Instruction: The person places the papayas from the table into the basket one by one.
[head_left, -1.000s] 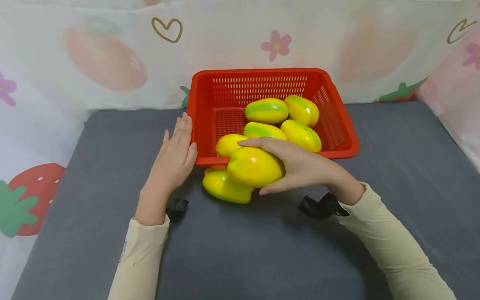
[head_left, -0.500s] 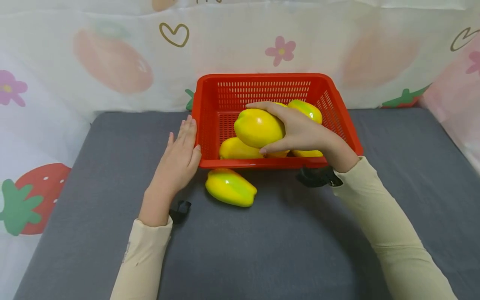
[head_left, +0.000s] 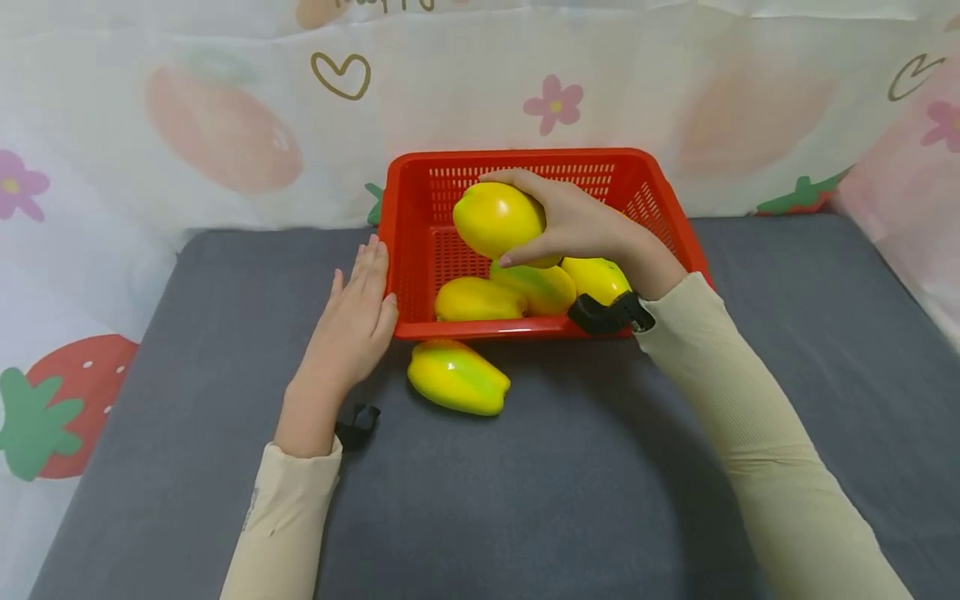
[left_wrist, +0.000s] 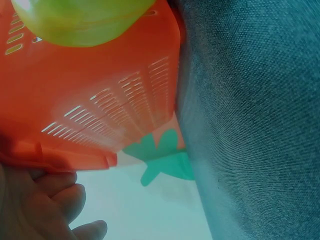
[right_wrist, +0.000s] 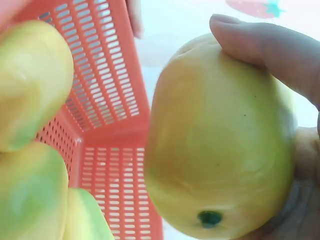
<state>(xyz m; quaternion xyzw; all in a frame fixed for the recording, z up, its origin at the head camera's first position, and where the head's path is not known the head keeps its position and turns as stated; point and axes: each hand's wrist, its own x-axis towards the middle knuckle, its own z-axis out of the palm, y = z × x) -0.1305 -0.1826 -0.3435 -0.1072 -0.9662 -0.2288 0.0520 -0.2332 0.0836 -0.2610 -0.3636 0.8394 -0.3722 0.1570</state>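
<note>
My right hand grips a yellow mango above the red plastic basket, thumb on the near side and fingers over the far side. The right wrist view shows this mango large, its dark green stem nub facing the camera. My left hand rests with straight fingers against the basket's left side. In the left wrist view, fingertips touch the basket rim. Several yellow-green mangoes lie in the basket, some hidden behind my right hand and wrist. Another mango lies outside, by the basket's front.
The basket stands on a grey cloth-covered table, close to a white printed curtain at the back. Black camera mounts sit at the left wrist and right wrist.
My right hand has lifted the mango from in front of the basket, over its front rim, toward the back of the basket. My left hand has stayed at the basket's left side.
</note>
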